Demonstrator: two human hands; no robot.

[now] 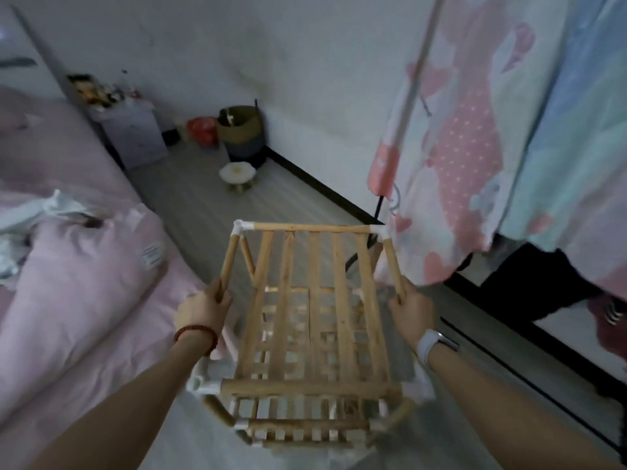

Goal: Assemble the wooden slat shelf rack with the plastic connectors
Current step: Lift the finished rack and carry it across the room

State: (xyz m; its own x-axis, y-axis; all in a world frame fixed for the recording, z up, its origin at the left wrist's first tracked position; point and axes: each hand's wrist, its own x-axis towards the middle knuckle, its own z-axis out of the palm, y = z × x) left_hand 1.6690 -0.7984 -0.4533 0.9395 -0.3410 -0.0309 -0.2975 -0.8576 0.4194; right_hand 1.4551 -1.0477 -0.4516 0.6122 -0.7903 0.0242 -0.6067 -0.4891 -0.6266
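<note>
Both hands were on the rack (312, 320), which stood on the grey floor (203, 212) between the pink bed (78, 283) and the curtain (492, 130), several slatted tiers visible one under another. The left hand (203, 310) had its fingers curled around the left top rod (229, 259), gripping near its lower end. The right hand (412, 315) gripped the right top rod (393, 266) the same way, fingers wrapped round the wood. White connectors (242, 228) joined the rods at the far corners, and another connector (207, 385) sat at the near left corner. A red bracelet (196, 334) was on the left wrist, a watch (436, 342) on the right. Far back by the wall stood a basket (242, 127) and a small white stool (237, 173).
</note>
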